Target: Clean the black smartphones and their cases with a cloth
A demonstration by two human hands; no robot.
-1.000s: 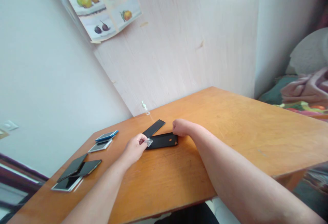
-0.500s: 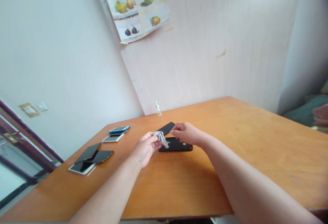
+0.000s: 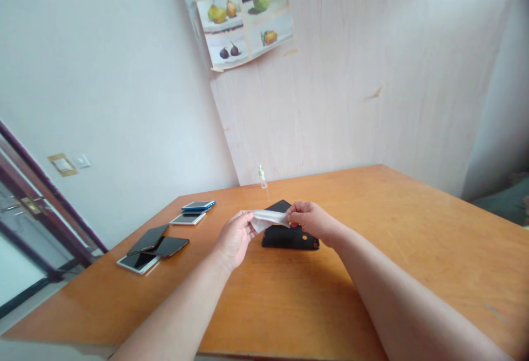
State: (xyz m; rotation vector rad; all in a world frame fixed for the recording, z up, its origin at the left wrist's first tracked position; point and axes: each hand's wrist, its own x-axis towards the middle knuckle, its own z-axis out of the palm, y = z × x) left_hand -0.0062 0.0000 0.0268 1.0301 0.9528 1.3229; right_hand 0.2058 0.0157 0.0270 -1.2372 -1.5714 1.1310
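A small light-grey cloth (image 3: 268,219) is stretched between my two hands, above the table. My left hand (image 3: 237,235) pinches its left end between thumb and fingers. Its right end is gripped by the fingers of my right hand (image 3: 308,219). Just beneath the cloth lies a black phone case (image 3: 289,238) with round cut-outs at its right end; the cloth and my right hand hide its upper edge. Behind it a flat black object (image 3: 280,205), like a phone, is partly covered by the cloth and my right hand.
On the left of the wooden table (image 3: 413,251) lie several phones: a dark overlapping group (image 3: 167,246) with a white phone (image 3: 136,262), and a blue phone (image 3: 199,205) by another white one (image 3: 188,218). A clear pump bottle (image 3: 263,178) stands at the back by the wall.
My right hand has taken hold of the cloth's free end. The cloth, crumpled and hanging from my left hand before, is now spread between both hands. The camera view has shifted slightly left.
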